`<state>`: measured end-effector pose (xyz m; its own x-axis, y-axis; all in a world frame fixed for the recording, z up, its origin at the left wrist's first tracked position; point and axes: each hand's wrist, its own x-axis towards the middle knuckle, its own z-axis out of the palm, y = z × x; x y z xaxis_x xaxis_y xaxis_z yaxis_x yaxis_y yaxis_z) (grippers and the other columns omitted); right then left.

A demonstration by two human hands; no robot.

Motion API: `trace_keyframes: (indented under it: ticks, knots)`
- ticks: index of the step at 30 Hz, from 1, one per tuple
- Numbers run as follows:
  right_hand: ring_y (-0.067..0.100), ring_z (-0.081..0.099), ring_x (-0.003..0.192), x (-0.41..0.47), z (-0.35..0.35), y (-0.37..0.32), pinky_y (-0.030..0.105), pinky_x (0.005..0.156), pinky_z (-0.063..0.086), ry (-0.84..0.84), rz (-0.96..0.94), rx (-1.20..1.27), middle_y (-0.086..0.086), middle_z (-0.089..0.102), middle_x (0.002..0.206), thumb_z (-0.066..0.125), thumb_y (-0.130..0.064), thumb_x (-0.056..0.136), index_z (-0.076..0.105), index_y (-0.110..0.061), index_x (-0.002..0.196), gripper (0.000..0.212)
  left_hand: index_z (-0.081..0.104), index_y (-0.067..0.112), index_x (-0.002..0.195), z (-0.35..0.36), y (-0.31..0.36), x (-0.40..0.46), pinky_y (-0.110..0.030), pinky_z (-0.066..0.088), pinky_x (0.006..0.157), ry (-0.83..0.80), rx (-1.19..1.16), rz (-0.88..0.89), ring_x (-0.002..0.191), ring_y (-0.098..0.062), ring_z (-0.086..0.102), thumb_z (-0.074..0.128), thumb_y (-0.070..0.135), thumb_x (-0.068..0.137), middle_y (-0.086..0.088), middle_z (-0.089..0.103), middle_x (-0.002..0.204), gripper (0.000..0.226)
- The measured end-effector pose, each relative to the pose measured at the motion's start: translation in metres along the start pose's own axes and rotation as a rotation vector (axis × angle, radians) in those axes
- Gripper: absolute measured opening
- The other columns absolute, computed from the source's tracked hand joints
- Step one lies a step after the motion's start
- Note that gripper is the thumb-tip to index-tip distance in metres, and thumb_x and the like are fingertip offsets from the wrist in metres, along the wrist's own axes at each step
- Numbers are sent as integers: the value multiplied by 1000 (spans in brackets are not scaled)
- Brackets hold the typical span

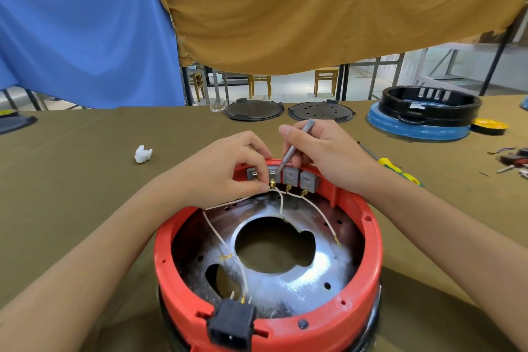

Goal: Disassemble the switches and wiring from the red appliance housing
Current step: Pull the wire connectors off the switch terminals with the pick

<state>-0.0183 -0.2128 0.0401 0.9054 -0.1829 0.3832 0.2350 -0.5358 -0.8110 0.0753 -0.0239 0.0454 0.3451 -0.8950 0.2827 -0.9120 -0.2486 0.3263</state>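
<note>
Red plastic makes up the round appliance housing (368,254), which sits on the olive-green cloth table (85,180) right in front of the person. At its far rim four grey switches (291,176) stand in a row, all still in place. Thin white wires (220,237) run from their gold clips across the shiny metal plate (285,286) inside. One wire goes down to the black power socket (232,323) at the near rim. Another wire end lies loose on the plate, so a little seems undone, but most of the job is left.

The left hand (225,168) curls over the rim, and its finger and thumb pinch the wire clip under the second switch. The right hand (323,151) grips a thin grey metal tool (291,148) like a pencil, with the tip poking at the same switch.

Further out, a white crumpled tissue (143,154) lies to the left. A yellow and green screwdriver (400,171) lies to the right. Two dark round lids (253,109) and a black ring on a blue base (428,106) wait at the far edge of the table
</note>
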Motion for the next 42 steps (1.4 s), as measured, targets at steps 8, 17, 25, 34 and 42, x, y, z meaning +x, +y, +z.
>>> trace_keyframes:
  ticks: [8,17,25,34,42]
  knots:
    - [9,64,61,-3,0,0,29,71,52,30,-96,-60,5,68,65,55,-39,99,68,-8,81,38,73,34,80,0,-1,0,-29,43,100,0,6,7,110,0,54,76,29,85,13,54,118,7]
    - [19,59,63,-1,0,0,43,75,51,21,-10,-4,18,67,70,54,-38,100,68,-3,80,43,73,31,82,1,-4,0,-26,42,99,-4,4,13,111,0,53,75,28,85,15,53,118,4]
    - [9,54,57,-1,0,0,27,67,46,14,36,2,1,59,57,50,-40,102,68,-7,77,45,74,30,82,0,-1,1,-26,40,101,-26,13,-29,111,2,51,76,24,85,17,52,120,7]
    - [14,57,60,-3,1,-1,42,77,52,18,-3,-7,5,62,60,53,-40,100,68,-6,78,43,75,28,82,-2,1,2,-25,39,100,-28,36,-52,111,2,50,76,23,85,16,52,120,5]
    - [16,63,62,-3,1,2,37,74,54,60,-43,-35,13,69,68,54,-40,100,68,-9,77,41,75,28,81,-1,-1,2,-18,38,96,-22,35,-60,110,5,50,77,23,84,19,52,118,6]
